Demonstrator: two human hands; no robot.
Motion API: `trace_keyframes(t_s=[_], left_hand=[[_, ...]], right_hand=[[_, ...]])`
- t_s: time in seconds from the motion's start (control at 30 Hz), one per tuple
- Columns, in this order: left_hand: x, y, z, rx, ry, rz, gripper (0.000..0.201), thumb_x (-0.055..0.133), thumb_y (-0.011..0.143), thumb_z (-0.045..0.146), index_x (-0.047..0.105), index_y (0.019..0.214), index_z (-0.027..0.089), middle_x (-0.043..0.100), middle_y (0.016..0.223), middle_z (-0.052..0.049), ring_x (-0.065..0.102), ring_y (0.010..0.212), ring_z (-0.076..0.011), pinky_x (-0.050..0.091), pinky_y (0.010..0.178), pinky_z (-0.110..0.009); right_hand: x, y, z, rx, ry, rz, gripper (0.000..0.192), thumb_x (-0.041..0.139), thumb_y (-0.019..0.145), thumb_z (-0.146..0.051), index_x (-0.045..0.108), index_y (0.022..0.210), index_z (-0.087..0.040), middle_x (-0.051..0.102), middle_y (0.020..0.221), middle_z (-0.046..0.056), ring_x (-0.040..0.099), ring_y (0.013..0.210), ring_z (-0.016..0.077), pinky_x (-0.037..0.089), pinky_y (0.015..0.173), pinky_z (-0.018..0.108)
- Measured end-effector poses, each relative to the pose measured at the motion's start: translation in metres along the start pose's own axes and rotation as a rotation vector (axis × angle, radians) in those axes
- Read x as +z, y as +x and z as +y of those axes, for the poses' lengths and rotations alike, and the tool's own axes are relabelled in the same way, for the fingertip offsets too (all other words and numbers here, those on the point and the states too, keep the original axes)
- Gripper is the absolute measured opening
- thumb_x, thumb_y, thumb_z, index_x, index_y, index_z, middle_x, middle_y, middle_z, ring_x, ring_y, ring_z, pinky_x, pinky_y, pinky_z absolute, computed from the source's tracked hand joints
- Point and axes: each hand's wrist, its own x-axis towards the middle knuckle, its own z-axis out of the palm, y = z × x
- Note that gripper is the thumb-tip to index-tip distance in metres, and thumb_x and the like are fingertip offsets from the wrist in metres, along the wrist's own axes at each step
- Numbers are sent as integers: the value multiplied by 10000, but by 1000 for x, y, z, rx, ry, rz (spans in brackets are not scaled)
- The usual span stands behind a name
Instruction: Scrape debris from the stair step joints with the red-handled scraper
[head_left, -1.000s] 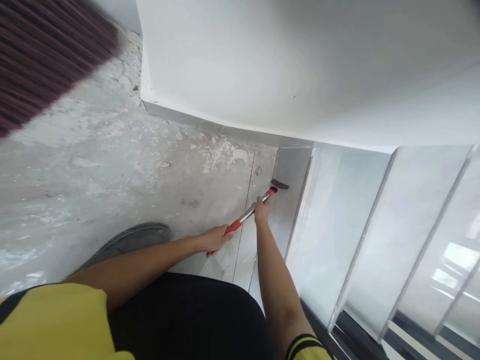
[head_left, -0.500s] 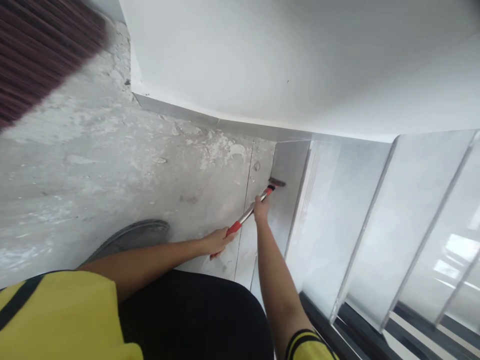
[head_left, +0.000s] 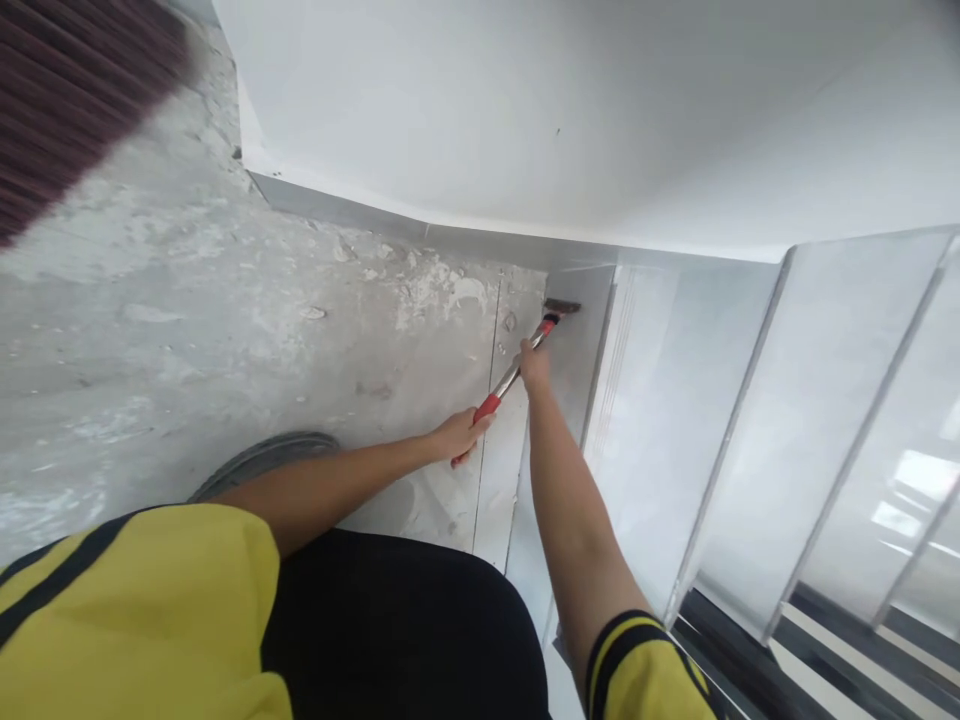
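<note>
A long-handled scraper (head_left: 509,379) with a red grip and a shiny metal shaft slants up and to the right in front of me. My left hand (head_left: 457,436) is wrapped round its red grip, near the lower end. Higher up, my right hand (head_left: 534,364) grips the shaft just below the head. The scraper's dark, flat blade (head_left: 562,306) lies against the grey stair face (head_left: 581,345), near the corner by the white wall. Whether the blade presses hard on the surface I cannot tell.
The grey floor (head_left: 285,340) is stained with white patches and bits of debris. A dark curved rim (head_left: 274,452) shows beside my left arm. White stairs (head_left: 675,400) run off to the right. A white wall (head_left: 510,120) stands ahead, and maroon ribbed material (head_left: 75,100) is at upper left.
Both hands and the scraper have moved away from me, up along the stair face towards the wall, and slightly to the right. The grip on the scraper is unchanged.
</note>
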Motion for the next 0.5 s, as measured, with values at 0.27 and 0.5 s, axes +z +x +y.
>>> trace_keyframes(t_s=[0.27,0.5], left_hand=[[20,-66,-81,-206,120,-193,354,307,845,560,343,903,213,405,318,66,377,262,-137,309,314,-220],[-12,-23,-22,-73,102,-107,456,230,858,594,363,1000,181,451,410,59,429,330,-130,338,354,-219]], right_hand=[[2,-126,106,197,-40,89,86,462,720,-273,428,734,-195,489,537,-34,498,522,134,359,469,206],[6,-34,33,24,-29,36,97,487,716,-263,468,763,-181,473,542,-44,522,560,124,377,508,196]])
